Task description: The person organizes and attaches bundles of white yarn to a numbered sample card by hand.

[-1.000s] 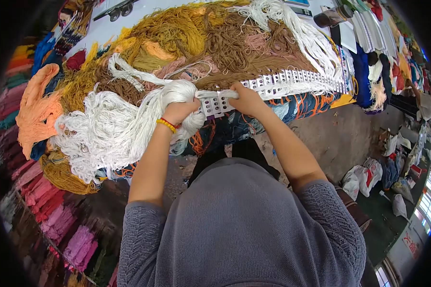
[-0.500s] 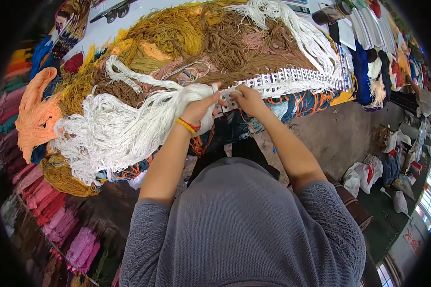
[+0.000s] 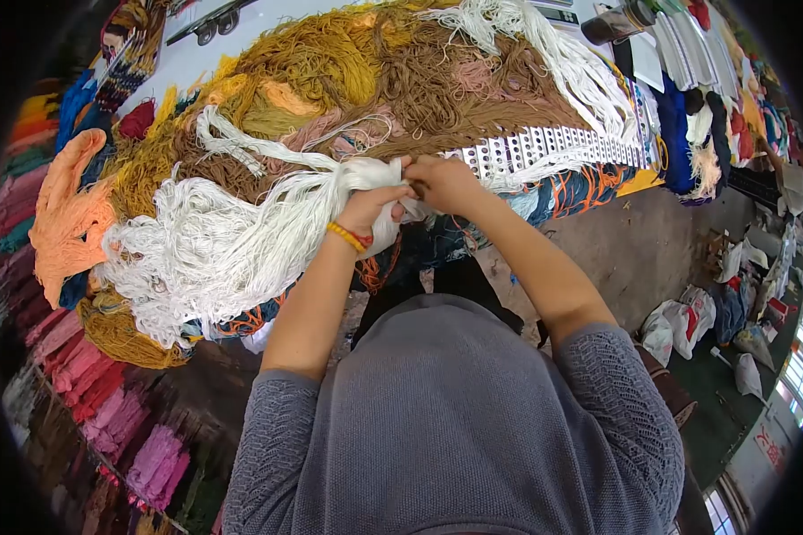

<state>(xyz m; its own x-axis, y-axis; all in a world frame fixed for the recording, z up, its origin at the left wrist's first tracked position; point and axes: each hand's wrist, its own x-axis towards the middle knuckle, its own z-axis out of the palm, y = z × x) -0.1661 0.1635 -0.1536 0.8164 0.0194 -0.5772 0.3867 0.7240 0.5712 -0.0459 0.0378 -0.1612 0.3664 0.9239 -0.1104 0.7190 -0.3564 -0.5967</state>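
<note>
A thick bundle of white thread (image 3: 210,236) lies loose over the near left side of the heap. My left hand (image 3: 376,208), with a yellow and red bracelet at the wrist, is closed around the bundle's gathered end. My right hand (image 3: 448,185) is closed, its fingertips pinching at the same white thread right beside the left fingers; the exact strands are hidden. From under the right hand a long white card strip with punched holes (image 3: 544,150) runs to the right. White strands hang along its near edge.
Mustard yarn (image 3: 330,67) and brown yarn (image 3: 437,85) cover the table. A peach skein (image 3: 71,214) hangs at the left end. Dark blue cloth with orange cords (image 3: 571,192) lines the front edge. A dark cup (image 3: 611,25) lies at the back right. Plastic bags (image 3: 678,321) sit on the floor.
My right hand has moved slightly left, from the holed card strip to the white thread at my left hand. The left hand keeps its hold in nearly the same place.
</note>
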